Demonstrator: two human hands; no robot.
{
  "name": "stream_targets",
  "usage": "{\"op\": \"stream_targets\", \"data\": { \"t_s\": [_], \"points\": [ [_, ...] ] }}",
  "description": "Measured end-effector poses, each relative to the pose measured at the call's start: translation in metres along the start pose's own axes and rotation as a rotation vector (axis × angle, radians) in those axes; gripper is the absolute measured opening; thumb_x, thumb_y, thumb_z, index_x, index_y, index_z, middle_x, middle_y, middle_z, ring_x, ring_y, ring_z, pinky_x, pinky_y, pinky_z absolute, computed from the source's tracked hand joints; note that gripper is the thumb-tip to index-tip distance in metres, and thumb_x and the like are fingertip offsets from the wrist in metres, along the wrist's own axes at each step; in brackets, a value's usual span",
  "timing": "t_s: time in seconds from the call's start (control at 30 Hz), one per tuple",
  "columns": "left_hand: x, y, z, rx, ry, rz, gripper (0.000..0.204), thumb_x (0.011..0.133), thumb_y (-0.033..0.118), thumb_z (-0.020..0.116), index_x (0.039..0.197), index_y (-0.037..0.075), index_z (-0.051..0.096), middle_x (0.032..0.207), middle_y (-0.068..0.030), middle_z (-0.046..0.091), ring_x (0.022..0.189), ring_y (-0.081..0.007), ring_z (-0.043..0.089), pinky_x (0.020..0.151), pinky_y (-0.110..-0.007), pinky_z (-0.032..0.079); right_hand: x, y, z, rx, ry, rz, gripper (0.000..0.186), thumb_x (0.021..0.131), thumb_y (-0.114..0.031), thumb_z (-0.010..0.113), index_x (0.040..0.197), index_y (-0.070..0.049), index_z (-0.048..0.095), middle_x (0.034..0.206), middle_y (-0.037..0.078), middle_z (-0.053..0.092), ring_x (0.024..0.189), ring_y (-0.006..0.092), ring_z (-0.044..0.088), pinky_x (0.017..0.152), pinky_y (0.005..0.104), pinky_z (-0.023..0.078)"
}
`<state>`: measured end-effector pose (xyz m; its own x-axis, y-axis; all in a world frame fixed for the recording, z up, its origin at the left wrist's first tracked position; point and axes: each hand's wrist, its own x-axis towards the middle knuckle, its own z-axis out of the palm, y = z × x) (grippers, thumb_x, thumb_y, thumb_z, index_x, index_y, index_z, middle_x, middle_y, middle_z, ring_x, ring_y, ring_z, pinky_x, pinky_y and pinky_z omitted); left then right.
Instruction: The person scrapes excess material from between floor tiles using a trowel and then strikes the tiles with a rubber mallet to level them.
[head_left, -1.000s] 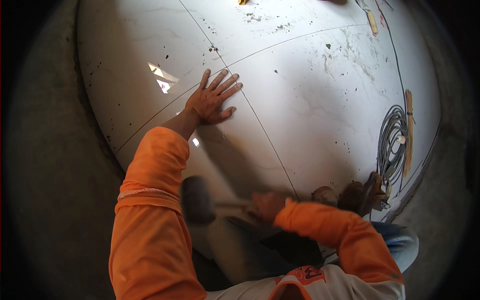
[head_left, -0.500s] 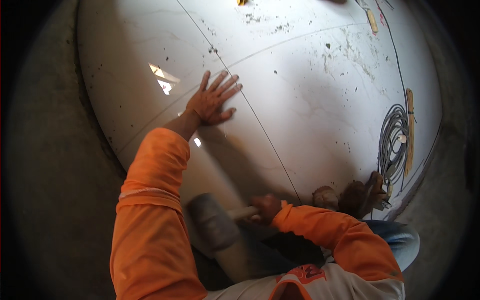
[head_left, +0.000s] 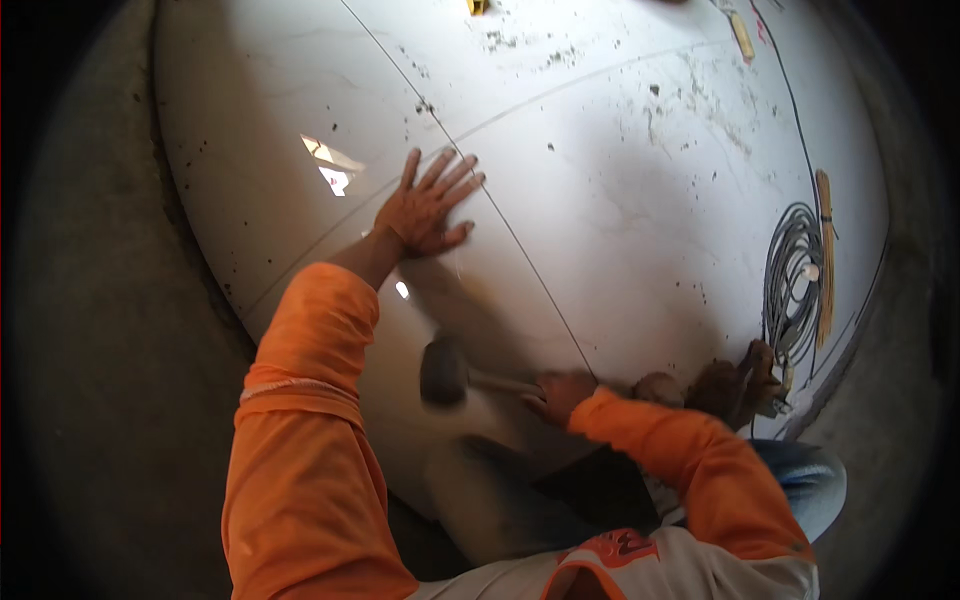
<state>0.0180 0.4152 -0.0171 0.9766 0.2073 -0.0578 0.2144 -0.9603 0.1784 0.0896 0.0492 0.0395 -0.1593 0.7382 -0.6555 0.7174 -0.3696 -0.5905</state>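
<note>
A dark mallet sits near centre, toward seven o'clock, its handle closed in the right hand. Toward eleven, the left hand, spread and holding nothing, rests on glossy white tile. Tapping seems the step; another blow calls for level contact. Coiled cable at three; grey floor at nine.

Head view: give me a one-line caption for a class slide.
Left hand spread on pale tiles, right hand gripping a mallet, coiled cable lying off to the right.
</note>
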Motion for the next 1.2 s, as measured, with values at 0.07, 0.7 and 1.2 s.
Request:
{"op": "stream_targets", "data": {
  "t_s": [0.07, 0.7, 1.2],
  "points": [
    [-0.002, -0.005, -0.001, 0.009, -0.002, -0.005, 0.07, 0.088, 0.049, 0.049, 0.149, 0.019, 0.031, 0.158, -0.005, 0.022, 0.146, -0.0301, 0.017, 0.116, -0.06, 0.007, -0.01, -0.039, -0.045, 0.216, 0.006, -0.168, 0.068, 0.09, -0.067, 0.04, 0.098, -0.003, 0.059, 0.08, 0.024, 0.065, 0.076, 0.0459, 0.063, 0.071, 0.0534, 0.05],
    [-0.001, 0.0, 0.0, 0.003, 0.033, 0.012, 0.071, 0.086, 0.045, 0.053, 0.148, 0.018, 0.033, 0.157, -0.0064, 0.024, 0.146, -0.03, 0.019, 0.115, -0.061, 0.007, 0.008, -0.002, -0.016, -0.054, -0.02, -0.041, 0.046, 0.082, -0.052, 0.065, 0.092, -0.007, 0.063, 0.08, 0.018, 0.068, 0.074, 0.0395, 0.066, 0.065, 0.0482, 0.053],
    [0.003, -0.001, 0.0, -0.002, 0.061, 0.025, 0.07, 0.086, 0.045, 0.053, 0.147, 0.017, 0.034, 0.157, -0.0066, 0.026, 0.145, -0.0317, 0.02, 0.115, -0.062, 0.008, 0.007, -0.026, -0.051, 0.209, 0.034, -0.278, 0.063, 0.09, -0.064, 0.046, 0.1, -0.003, 0.06, 0.08, 0.02, 0.067, 0.074, 0.0401, 0.066, 0.071, 0.0484, 0.053]
  ]
}}
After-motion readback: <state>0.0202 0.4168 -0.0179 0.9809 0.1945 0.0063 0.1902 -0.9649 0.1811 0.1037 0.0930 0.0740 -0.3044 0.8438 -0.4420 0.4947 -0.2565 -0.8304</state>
